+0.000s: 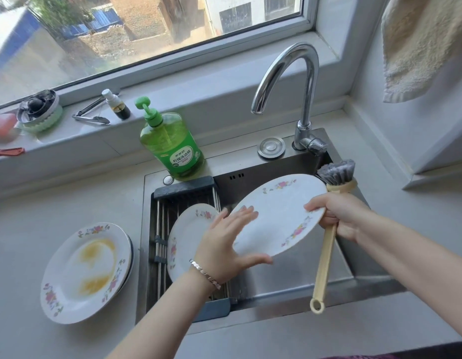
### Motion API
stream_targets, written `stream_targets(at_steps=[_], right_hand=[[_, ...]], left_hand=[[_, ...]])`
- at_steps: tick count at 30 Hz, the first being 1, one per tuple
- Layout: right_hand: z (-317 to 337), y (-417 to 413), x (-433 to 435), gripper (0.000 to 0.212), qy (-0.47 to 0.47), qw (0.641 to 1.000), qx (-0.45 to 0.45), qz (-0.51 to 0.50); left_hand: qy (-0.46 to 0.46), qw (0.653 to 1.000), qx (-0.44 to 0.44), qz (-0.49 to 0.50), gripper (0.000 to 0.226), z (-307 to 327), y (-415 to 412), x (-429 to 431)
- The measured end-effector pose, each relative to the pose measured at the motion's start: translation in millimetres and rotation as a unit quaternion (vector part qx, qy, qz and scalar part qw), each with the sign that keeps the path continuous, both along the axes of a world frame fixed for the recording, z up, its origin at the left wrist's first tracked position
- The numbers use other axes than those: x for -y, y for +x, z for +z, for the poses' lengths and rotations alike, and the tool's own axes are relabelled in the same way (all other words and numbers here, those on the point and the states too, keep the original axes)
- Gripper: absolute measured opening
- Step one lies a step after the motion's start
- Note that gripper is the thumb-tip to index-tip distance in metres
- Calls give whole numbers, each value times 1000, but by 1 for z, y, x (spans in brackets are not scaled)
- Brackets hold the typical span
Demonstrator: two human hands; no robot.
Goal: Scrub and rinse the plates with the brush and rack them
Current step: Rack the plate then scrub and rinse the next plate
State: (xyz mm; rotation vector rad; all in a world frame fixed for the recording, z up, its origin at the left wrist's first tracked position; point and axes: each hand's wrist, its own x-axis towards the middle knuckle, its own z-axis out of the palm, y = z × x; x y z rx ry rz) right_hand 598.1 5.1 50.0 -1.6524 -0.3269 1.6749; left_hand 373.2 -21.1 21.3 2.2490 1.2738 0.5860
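Over the sink [302,278] a flowered plate [279,216] is held tilted between both hands. The left hand [230,242] lies flat against it, fingers straight and spread, thumb under the rim. The right hand [340,218] is curled round the handle of the brush [325,255] (bristles pointing up) with its thumb on the rim. A second plate [187,237] leans in the rack [161,229] at the sink's left, and a stack of plates [87,270], the top one smeared yellow, sits on the counter [17,255].
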Motion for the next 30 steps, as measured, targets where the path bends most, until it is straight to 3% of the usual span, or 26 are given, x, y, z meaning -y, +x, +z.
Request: stream_targets(at_steps=[3,6,7,10,12,14,16,18,22,23,26,27,28,30], right_hand=[[5,-8,1,36,-2,1000,-18,13],[8,-16,-2,35,6,999,-26,21],[8,-19,-5,32,14,999,-19,27],[14,-26,-13,21,61,995,24,70],[21,-27,-18,31,107,983,112,103],[23,-23,-21,63,143,932,292,161],[16,-22,-21,74,148,839,469,232],[12,-38,-12,61,202,781,531,260],[1,-75,20,53,446,681,535,225],[0,-71,16,51,448,690,520,229],[-3,-43,-19,47,283,817,467,185],[-5,-38,-25,46,243,836,462,168],[-2,-40,-24,44,239,839,460,165],[10,-60,-5,44,329,815,438,190]], left_hand=[[97,994,-26,-52,75,-2,16,1],[250,964,-79,-43,26,-7,25,-1],[266,961,-72,-24,22,-7,25,-4],[224,972,-60,44,21,-5,24,-15],[120,986,-32,111,15,7,24,-18],[-16,980,19,196,11,20,25,-19],[-106,962,71,243,20,24,24,-20],[-145,945,112,270,28,26,27,-23],[-207,914,187,295,32,25,29,-23],[-209,917,179,289,33,26,27,-21],[-228,922,155,272,29,28,21,-16],[-237,922,151,266,27,30,21,-13],[-243,920,155,265,25,30,22,-12],[-244,913,175,276,20,30,23,-12]])
